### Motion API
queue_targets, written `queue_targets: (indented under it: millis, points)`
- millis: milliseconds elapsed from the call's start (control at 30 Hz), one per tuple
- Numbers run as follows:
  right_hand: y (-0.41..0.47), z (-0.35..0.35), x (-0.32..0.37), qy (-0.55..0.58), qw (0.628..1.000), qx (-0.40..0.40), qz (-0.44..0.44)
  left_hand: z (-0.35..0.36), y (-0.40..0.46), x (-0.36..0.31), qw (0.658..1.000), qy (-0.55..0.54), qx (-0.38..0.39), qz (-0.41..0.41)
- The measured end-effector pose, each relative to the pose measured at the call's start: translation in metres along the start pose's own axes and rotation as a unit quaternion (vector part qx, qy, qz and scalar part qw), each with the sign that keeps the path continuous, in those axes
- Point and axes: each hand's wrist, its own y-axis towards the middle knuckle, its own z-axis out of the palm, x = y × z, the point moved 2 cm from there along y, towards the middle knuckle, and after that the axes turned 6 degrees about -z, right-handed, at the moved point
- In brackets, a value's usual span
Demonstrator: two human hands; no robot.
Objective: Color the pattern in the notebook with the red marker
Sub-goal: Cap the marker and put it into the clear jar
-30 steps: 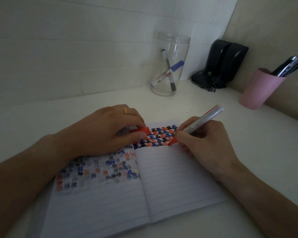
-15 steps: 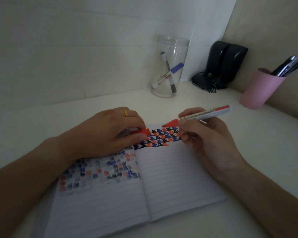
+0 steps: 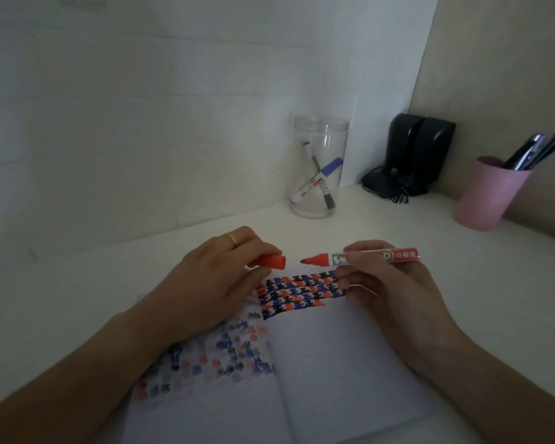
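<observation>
Red marker [image 3: 359, 257] tip facing cap [image 3: 271, 261], apart.

I see a white desk [image 3: 350, 225] running into a corner at the upper right of the frame. An open notebook [image 3: 334, 373] lies on it at lower centre. Behind that stand a clear jar [image 3: 318, 168], black speakers [image 3: 417, 155] in the corner, and a pink cup [image 3: 487, 193] at the right edge.
</observation>
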Motion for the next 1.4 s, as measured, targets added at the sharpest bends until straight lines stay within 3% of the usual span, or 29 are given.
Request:
queue_targets:
  millis: [500,867,1067,1400]
  points:
    - [-0.003,0.001,0.005,-0.016,0.999,0.029,-0.003,0.0,-0.003,-0.002,1.0,-0.012,-0.01,-0.012]
    - [-0.007,0.005,0.009,-0.064,0.996,0.063,-0.025,-0.009,-0.004,-0.017,0.994,-0.072,-0.081,0.027]
    - [-0.007,0.005,0.013,-0.035,0.997,0.071,-0.02,-0.01,-0.004,-0.023,0.985,-0.153,-0.075,-0.023]
    - [-0.008,0.005,0.02,-0.041,0.991,0.11,-0.06,-0.007,-0.005,-0.026,0.926,-0.368,-0.048,-0.075]
